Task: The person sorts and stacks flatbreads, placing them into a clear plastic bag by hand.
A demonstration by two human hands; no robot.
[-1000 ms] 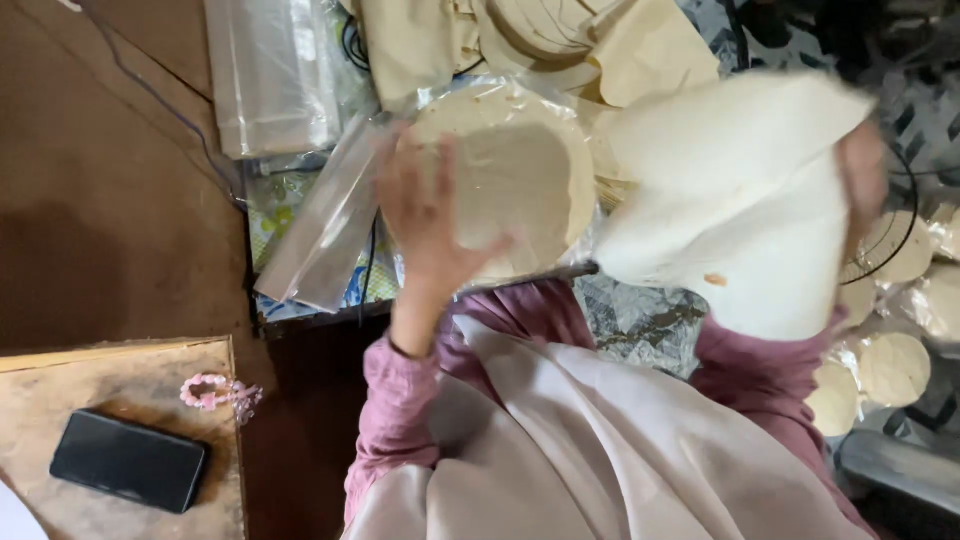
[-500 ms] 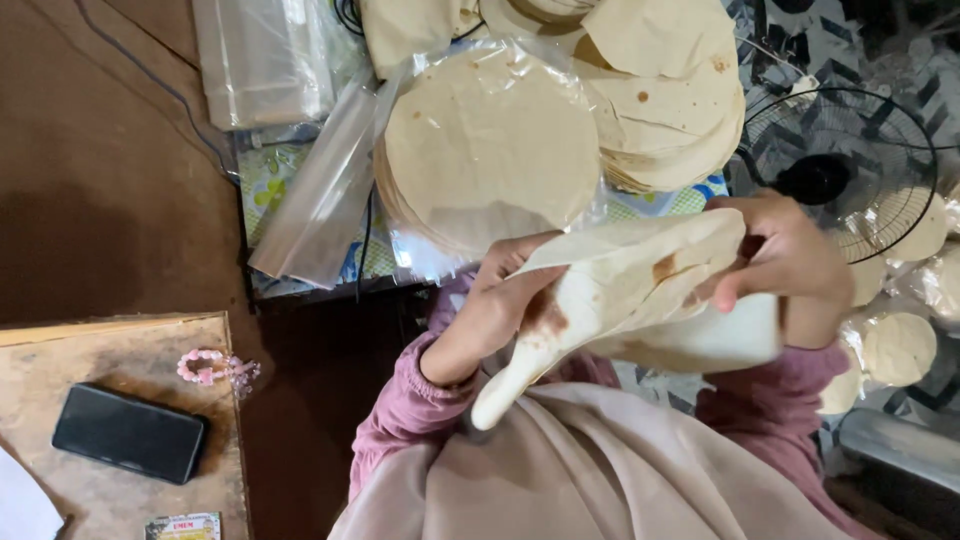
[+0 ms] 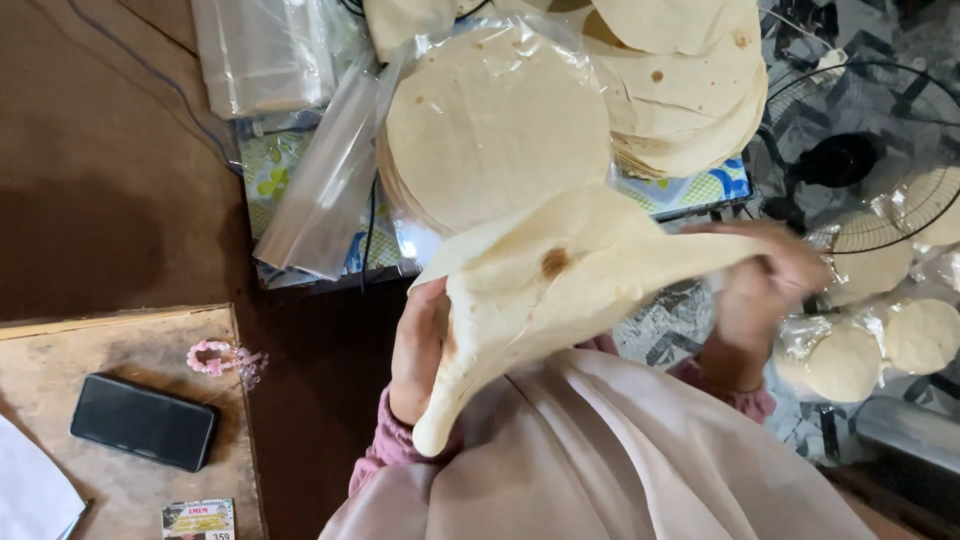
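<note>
A person's left hand [image 3: 418, 352] and right hand [image 3: 762, 290], fingers closed on opposite edges, hold a folded flatbread [image 3: 530, 290] above the lap, at six o'clock of the bagged stack [image 3: 495, 125]. Pale, thin and brown-spotted, the sagging round could tear if pulled taut.
</note>
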